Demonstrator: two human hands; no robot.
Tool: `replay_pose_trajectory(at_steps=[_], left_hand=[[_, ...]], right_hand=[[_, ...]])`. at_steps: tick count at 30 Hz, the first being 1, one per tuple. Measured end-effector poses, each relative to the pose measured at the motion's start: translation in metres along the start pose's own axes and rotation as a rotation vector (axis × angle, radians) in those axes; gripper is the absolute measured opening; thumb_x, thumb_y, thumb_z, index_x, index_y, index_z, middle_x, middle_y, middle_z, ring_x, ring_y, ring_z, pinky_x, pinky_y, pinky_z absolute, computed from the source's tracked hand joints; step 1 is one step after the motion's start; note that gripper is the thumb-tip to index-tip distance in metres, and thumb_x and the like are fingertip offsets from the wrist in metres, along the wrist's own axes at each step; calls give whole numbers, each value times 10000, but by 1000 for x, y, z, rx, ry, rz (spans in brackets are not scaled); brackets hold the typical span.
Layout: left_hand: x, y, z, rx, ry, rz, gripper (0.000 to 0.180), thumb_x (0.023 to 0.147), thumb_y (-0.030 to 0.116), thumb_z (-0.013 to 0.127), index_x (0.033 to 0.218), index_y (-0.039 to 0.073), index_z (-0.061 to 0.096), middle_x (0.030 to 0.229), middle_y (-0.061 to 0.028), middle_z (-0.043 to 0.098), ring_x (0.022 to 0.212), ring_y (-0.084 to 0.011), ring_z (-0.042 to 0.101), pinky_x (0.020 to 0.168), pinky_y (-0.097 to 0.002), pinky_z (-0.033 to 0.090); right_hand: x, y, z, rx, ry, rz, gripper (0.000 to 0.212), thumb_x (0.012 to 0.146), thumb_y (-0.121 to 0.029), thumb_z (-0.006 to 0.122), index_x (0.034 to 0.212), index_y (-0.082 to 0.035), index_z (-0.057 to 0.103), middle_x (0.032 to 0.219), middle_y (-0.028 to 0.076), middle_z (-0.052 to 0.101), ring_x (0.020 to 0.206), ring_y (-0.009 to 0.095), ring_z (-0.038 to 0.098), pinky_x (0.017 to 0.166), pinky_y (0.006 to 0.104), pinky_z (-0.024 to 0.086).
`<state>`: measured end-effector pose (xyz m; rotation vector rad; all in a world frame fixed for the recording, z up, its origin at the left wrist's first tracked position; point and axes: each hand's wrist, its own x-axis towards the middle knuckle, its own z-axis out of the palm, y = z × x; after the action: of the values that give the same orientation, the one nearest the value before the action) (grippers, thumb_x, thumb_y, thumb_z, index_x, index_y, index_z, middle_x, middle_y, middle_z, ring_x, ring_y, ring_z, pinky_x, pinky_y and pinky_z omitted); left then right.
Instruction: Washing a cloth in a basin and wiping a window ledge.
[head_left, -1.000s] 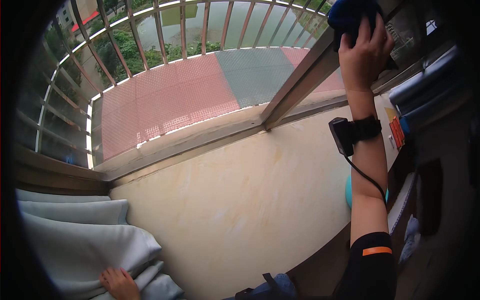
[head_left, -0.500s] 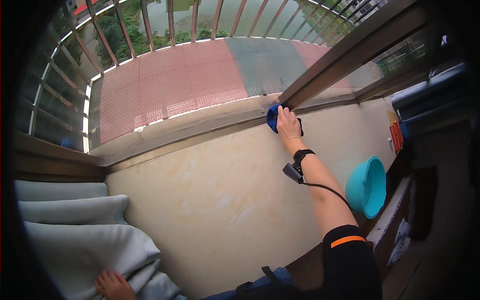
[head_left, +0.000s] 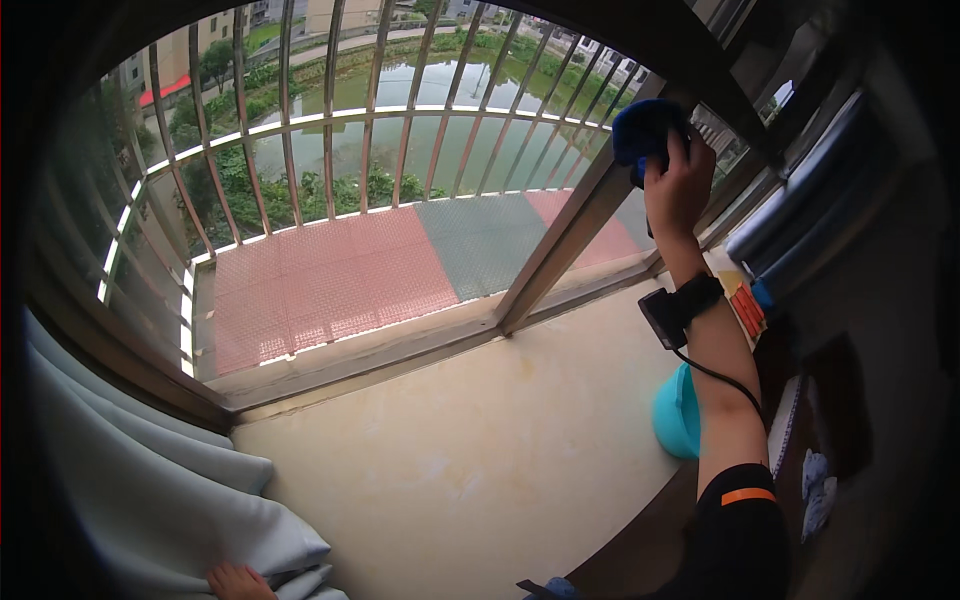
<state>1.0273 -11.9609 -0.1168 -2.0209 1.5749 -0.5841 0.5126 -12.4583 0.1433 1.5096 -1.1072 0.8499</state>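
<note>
My right hand (head_left: 680,185) is raised high, its fingers closed on a dark blue cloth (head_left: 645,130). The cloth lies against the upright brown metal post of the window frame (head_left: 575,235). Around my right wrist is a black strap with a small dark device (head_left: 665,315) and a cable. Low at the left, my left hand (head_left: 240,582) rests on the pale grey-blue curtain (head_left: 220,510). Only part of that hand shows, so whether its fingers grip the fabric is hard to make out.
A cream stone sill (head_left: 430,440) spreads below the window. On its right side stands a turquoise basin (head_left: 675,420), partly behind my forearm. An orange-red object (head_left: 747,308) lies farther right. Outside are metal bars (head_left: 325,170) and red and green panels (head_left: 330,290).
My right hand has moved up along the window post with the blue cloth, from its foot to high up. The view has tilted upward. My left hand stays at the curtain.
</note>
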Motion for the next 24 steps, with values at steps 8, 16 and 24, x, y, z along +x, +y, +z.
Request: replay_pose_trajectory(at_steps=[8,16,24], left_hand=[[12,15,-42,-179,-64,-102,177,791,266,610,770,97,659,891,-103,600,927,-299,536,917,-490,390],[-14,0,14,-205,-16,-63,167,775,246,631,784,83,670,884,-118,608,943,-311,536,951,-504,371],[-34,2,-27,-426,-89,-229,226,781,246,630,847,38,691,967,-148,619,1012,-345,526,1002,-517,350]], right_hand=[[-58,-211,31,534,9,420,676,786,-44,591,1414,2,347,1411,314,286,1281,494,289,1078,567,246],[-7,-228,-14,565,145,-337,344,877,-187,569,1218,-221,596,1411,20,440,1260,201,422,1014,340,351],[40,-63,61,320,204,577,509,781,-159,590,1230,60,493,1281,308,443,1185,470,429,1050,525,326]])
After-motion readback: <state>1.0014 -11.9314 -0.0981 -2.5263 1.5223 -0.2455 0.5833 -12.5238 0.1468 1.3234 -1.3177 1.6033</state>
